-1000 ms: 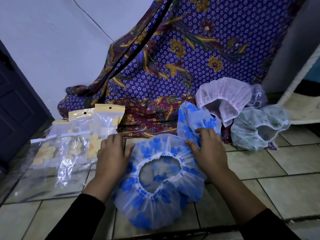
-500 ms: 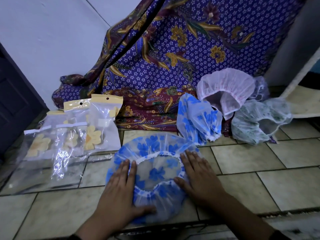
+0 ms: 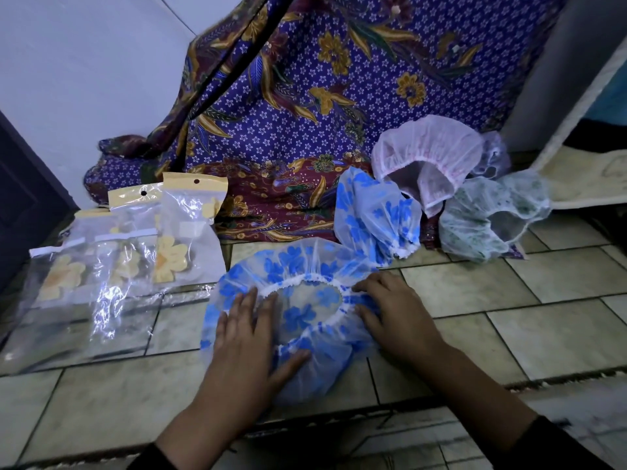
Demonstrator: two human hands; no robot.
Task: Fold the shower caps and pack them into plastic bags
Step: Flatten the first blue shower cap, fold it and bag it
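Bags [image 3: 135, 252] holding yellow flowers lie on the floor [image 3: 543, 327] at left. Just beside them the left hand [image 3: 244, 334] presses flat, fingers [image 3: 249, 300] straight, on the blue cap [image 3: 305, 262], which lies opening-up on the tiles. The right hand [image 3: 397, 317], fingers extended, presses its right rim. More caps [image 3: 431, 154] sit behind, against the cloth [image 3: 305, 113].

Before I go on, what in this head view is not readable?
All in the head view:
Blue flowered cap: its edges under the left hand and right hand are covered by the palms.
Pale cap at the back: mostly hidden by the pink cap.
Plastic bags: overlap and glare hide their count and contents.
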